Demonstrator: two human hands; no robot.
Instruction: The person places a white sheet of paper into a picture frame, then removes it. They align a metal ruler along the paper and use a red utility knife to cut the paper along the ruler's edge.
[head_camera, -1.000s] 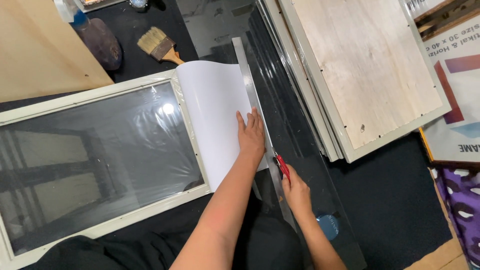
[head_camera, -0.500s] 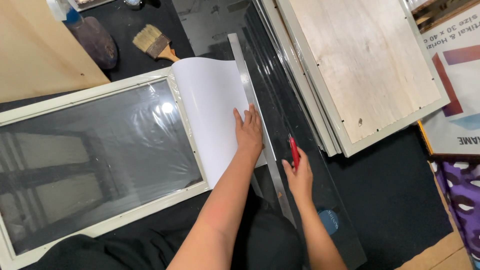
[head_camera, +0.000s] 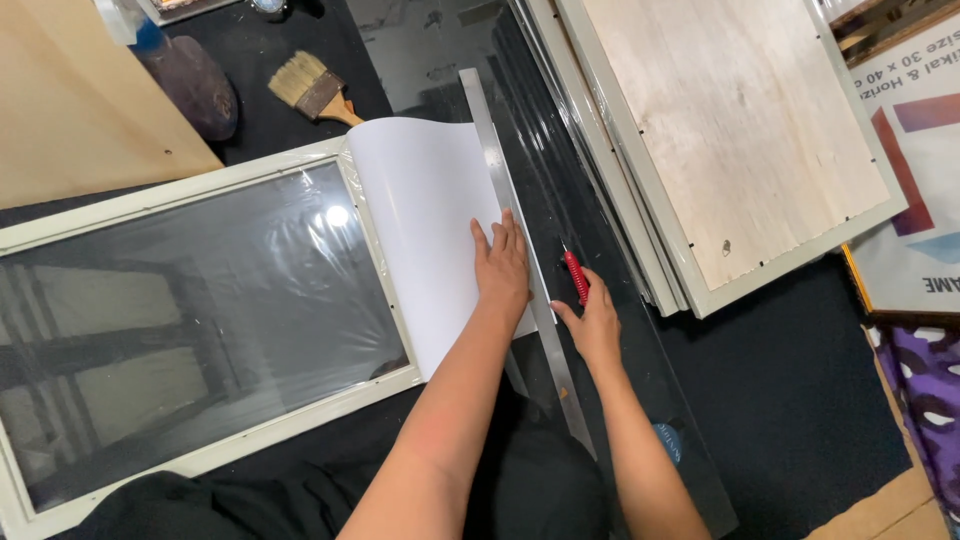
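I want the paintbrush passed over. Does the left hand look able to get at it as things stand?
Probably yes. The left hand presses flat on the white sheet beside the metal ruler, holding nothing. The paintbrush lies in the open beyond the sheet's far edge, nothing between, though it looks like a long stretch forward.

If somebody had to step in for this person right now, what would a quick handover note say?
Left hand: flat, pressing the white sheet and the metal ruler down.
Right hand: grips a red-handled knife, tip beside the ruler's right edge, about midway along it.
Layout: the sheet curls up off a plastic-wrapped frame to the left and lies on a dark cutting surface. A paintbrush lies above; more frames are stacked on the right.
Done: ruler lined up on the sheet's edge. How far any cut runs cannot be seen.
Left: probably the cut along the ruler towards its far end.
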